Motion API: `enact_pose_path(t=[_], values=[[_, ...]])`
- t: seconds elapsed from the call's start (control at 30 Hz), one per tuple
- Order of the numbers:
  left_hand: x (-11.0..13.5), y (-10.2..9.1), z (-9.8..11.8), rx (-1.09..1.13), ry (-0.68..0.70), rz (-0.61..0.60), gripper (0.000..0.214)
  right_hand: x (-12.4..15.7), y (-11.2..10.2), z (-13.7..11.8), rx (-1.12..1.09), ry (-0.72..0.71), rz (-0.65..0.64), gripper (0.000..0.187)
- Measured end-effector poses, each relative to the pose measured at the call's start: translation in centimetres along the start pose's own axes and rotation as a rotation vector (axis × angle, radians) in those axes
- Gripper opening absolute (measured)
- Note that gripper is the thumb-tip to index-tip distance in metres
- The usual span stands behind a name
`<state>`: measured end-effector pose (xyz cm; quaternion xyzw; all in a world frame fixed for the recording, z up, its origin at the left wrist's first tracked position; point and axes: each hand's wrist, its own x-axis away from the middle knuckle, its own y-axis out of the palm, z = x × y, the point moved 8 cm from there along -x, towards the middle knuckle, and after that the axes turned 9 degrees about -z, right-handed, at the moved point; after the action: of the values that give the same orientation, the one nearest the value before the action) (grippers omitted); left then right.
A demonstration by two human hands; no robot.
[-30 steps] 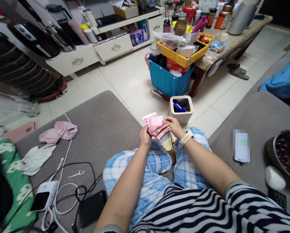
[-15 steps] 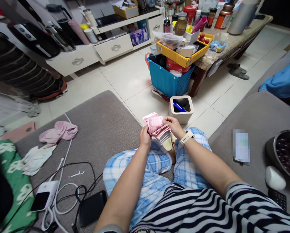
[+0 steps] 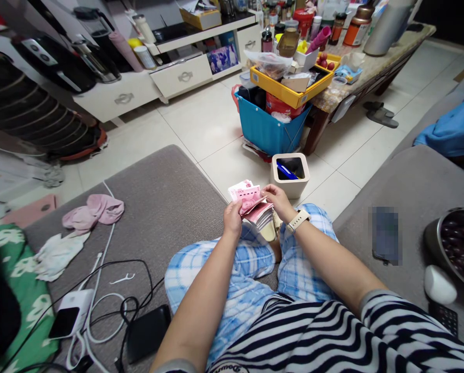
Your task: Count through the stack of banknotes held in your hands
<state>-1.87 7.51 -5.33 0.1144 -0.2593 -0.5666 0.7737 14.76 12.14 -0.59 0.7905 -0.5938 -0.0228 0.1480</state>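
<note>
A stack of pink banknotes (image 3: 248, 196) is held out over my crossed legs, its edges fanned toward me. My left hand (image 3: 232, 217) grips the stack at its left side, thumb on top. At the upper right edge, my right hand (image 3: 277, 199) pinches a note between thumb and fingers; a beige-strapped watch (image 3: 298, 220) is on that wrist. The lower notes bend down in a thick layered bundle. Just beyond my right hand stands a beige bin (image 3: 290, 187) with a blue item inside.
A blue basket (image 3: 269, 127) carrying a yellow tray (image 3: 290, 93) stands ahead, beside a cluttered table (image 3: 395, 46). Cables, a power bank (image 3: 148, 331) and cloths lie left on the grey sofa (image 3: 165, 197). To the right are a phone (image 3: 386, 235) and a bowl of dark fruit (image 3: 459, 248).
The top banknote has flipped and another face of it shows; my right hand has shifted slightly. The phone's screen at right has gone dark.
</note>
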Motion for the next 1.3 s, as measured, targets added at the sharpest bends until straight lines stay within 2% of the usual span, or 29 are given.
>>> enact_pose_path(t=[0.2,0.63,1.3], values=[[-0.1,-0.3,-0.2,-0.008,-0.002,0.012,0.031,0.1,0.4,0.4,0.002,0.046,-0.038,0.026],[-0.4,-1.1,-0.3,0.019,0.039,0.114,0.032,0.1,0.4,0.4,-0.016,0.058,-0.044,0.029],[-0.6,-1.0,-0.1,-0.006,0.057,0.074,0.027,0.0,0.3,0.5,-0.020,0.050,-0.042,0.032]])
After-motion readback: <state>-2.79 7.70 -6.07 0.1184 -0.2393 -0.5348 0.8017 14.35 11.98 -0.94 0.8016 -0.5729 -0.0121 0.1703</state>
